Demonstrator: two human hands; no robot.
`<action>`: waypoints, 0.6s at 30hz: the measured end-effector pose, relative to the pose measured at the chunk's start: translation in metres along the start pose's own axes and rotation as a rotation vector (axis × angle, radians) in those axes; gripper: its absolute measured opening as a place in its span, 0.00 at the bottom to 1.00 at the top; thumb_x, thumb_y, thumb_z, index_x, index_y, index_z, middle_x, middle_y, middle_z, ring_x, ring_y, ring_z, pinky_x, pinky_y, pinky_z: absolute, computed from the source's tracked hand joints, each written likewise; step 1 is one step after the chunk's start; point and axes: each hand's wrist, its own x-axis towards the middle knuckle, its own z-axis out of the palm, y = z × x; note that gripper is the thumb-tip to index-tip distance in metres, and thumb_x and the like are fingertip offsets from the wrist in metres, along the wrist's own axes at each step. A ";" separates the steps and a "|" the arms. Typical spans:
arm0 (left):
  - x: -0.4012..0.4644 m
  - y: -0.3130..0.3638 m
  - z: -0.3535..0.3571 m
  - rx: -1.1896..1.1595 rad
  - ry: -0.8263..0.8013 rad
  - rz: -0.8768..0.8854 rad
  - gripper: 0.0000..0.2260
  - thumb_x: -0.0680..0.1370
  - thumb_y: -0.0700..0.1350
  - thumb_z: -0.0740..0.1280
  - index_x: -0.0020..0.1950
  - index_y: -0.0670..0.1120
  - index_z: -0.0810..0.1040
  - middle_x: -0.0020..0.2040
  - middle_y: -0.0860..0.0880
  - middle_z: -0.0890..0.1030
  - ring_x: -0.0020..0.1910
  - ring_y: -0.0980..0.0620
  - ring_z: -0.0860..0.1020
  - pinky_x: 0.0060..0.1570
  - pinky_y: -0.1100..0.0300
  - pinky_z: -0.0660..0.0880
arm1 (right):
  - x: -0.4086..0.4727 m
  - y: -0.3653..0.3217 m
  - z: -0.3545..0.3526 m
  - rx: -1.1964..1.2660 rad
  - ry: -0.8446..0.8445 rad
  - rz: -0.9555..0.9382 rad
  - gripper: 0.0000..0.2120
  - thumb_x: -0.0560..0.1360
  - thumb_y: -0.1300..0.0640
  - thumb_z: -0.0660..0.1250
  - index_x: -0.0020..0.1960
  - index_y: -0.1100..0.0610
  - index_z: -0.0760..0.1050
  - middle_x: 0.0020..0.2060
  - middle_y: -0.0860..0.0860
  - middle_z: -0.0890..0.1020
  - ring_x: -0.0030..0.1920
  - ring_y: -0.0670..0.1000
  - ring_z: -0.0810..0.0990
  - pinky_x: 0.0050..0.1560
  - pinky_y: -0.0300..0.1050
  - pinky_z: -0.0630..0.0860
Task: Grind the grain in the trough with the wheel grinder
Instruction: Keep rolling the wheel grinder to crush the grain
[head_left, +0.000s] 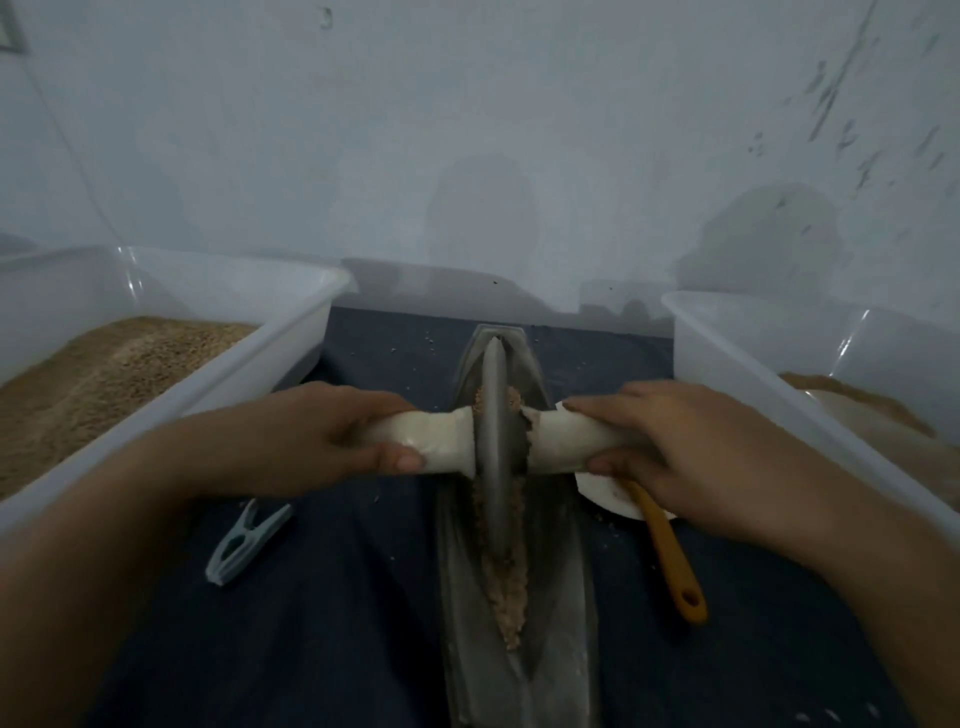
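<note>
Both hands (306, 441) (670, 447) grip the wheel grinder (496, 415) over brown, crushed grain (506, 587).

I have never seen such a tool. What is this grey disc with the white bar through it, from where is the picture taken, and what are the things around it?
The one picture comes from a camera worn on the person's head, looking down at both hands. The grey disc is a grinding wheel. It stands on edge in a narrow metal trough that holds crushed grain. A white handle passes through the wheel. The left hand grips one end and the right hand grips the other, to roll the wheel along the trough.

On the dark cloth lie a pale clothes peg and an orange-handled tool that rests on a white dish. The left tub holds grain. The right tub holds a smaller brown heap.
</note>
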 end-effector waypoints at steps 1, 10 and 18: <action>0.004 -0.001 0.004 0.017 0.071 -0.026 0.25 0.65 0.70 0.54 0.58 0.63 0.71 0.47 0.59 0.79 0.43 0.64 0.76 0.44 0.68 0.72 | 0.005 0.000 0.006 -0.050 0.058 0.009 0.22 0.76 0.47 0.61 0.69 0.41 0.65 0.52 0.43 0.76 0.53 0.46 0.72 0.52 0.42 0.68; 0.013 0.002 0.017 0.428 0.355 0.060 0.33 0.71 0.72 0.44 0.73 0.61 0.58 0.53 0.59 0.72 0.55 0.58 0.70 0.49 0.62 0.60 | 0.009 0.010 0.013 -0.110 0.019 0.051 0.24 0.77 0.47 0.61 0.72 0.45 0.61 0.56 0.46 0.75 0.55 0.46 0.70 0.50 0.40 0.65; -0.012 0.015 -0.006 0.090 0.055 0.096 0.26 0.60 0.78 0.51 0.57 0.76 0.66 0.48 0.63 0.81 0.44 0.68 0.77 0.46 0.71 0.71 | -0.017 0.006 -0.019 0.080 -0.249 -0.015 0.19 0.70 0.40 0.66 0.60 0.38 0.71 0.49 0.44 0.81 0.48 0.43 0.78 0.51 0.46 0.75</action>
